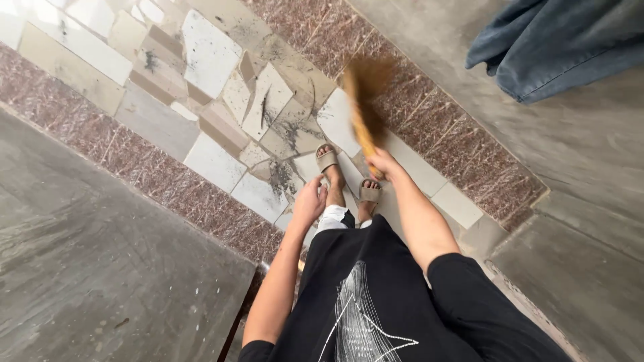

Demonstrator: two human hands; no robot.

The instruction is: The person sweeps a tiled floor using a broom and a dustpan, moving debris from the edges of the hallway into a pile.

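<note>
My right hand [384,161] is closed around the lower end of a yellow-handled broom [359,110]. Its brown bristles are blurred and point away from me over the tiled floor. My left hand [310,201] hangs loose beside my left leg with the fingers apart and holds nothing. My two feet in beige sandals [329,159] stand on the broken-tile floor [208,53] just below the broom.
A grey concrete slab [94,268] fills the lower left. A band of reddish stone [456,147] edges the tiled strip on both sides. Grey concrete lies to the right, with a piece of blue denim cloth [557,40] at the upper right.
</note>
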